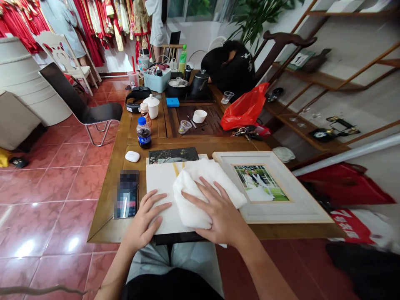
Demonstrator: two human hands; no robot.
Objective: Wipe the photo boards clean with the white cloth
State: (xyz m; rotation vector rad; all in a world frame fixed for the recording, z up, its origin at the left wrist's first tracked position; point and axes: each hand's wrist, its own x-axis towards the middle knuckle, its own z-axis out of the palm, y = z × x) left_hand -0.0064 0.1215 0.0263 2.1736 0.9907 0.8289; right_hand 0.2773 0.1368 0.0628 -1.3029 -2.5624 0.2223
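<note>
Red tile floor (46, 187) at left, black chair (84, 108) upper left, red garments (93, 21) hanging behind. Wooden table (106, 216) centre; blurred phone (126, 194) lower left of it, earbud case (132, 156) above. Left hand (143, 223) flat, fingers spread on white album (161, 183). Right hand (218, 210) open, pressing white cloth (193, 196) onto album. Framed photo (271, 187) right. Person (229, 64) slumped at far end, face hidden. Album's near edge covered by wrists.
</note>
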